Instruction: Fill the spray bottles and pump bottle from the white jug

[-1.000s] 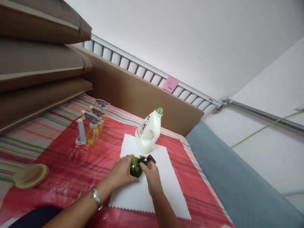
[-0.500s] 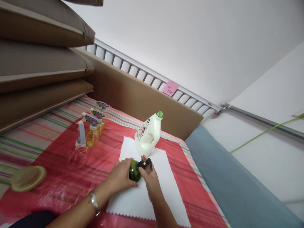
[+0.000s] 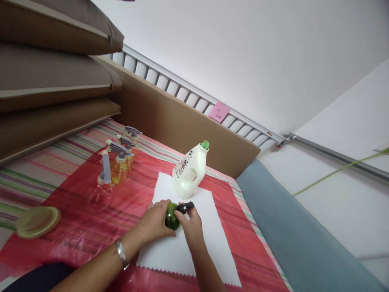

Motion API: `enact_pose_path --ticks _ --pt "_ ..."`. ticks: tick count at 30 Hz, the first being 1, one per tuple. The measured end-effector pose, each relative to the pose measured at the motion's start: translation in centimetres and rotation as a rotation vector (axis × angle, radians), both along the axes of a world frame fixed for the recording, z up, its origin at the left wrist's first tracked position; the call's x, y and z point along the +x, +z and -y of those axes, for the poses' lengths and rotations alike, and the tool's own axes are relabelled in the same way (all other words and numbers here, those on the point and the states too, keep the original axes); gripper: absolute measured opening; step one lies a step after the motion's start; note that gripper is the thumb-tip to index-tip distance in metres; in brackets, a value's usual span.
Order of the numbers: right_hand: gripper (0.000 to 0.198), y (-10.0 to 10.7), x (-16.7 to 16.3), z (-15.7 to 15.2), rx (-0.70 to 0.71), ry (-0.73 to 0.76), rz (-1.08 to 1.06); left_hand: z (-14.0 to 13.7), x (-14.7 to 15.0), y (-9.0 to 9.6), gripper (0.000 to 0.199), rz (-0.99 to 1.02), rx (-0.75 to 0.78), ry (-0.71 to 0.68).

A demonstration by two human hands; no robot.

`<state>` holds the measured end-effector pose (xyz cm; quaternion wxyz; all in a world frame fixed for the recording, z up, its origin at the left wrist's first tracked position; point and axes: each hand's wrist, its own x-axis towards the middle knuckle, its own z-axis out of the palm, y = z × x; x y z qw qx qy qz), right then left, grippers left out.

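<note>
My left hand [image 3: 155, 221] is curled around the body of a round green pump bottle [image 3: 172, 217], which sits between my two hands, over a white sheet with a zigzag edge [image 3: 212, 243]. My right hand [image 3: 192, 227] has its thumb and fingers closed about the black pump head [image 3: 184, 207], whose nozzle points off to the right; whether its collar is threaded tight I cannot tell, and the bottle's base is too hidden to show if it rests on the sheet. Should my left grip loosen, I judge the smooth, rounded body could spin in my palm with any twist from the right. Pulling the head sideways could tilt the bottle and, if there is liquid inside, spill some onto the sheet. A crooked collar could cross its thread and leak. Just beyond my hands stands a white handled jug [image 3: 191, 174] with a green piece in its mouth [image 3: 206, 144]; a careless forward push of my knuckles could knock it. The clear trigger spray bottle [image 3: 103, 192] and the yellow trigger spray bottle [image 3: 119, 169] lie farther to the left of my left hand, well apart from this risk.
</note>
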<state>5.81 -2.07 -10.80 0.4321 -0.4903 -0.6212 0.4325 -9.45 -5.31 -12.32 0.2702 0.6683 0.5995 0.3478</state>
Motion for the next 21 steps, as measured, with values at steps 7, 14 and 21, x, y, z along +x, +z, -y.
enact_pose_path --ticks 7,14,21 --pt "0.038 0.0 -0.02 0.04 0.001 -0.014 0.048 0.2 -0.11 0.22 0.075 0.008 0.0 -0.016" --pt "0.041 0.28 0.1 -0.09 -0.001 0.018 0.083 0.08 -0.08 0.21 0.077 0.001 -0.024 -0.017" --pt "0.046 0.17 -0.02 0.05 0.004 0.016 0.094 0.03 -0.15 0.4 0.073 -0.019 -0.035 -0.025"
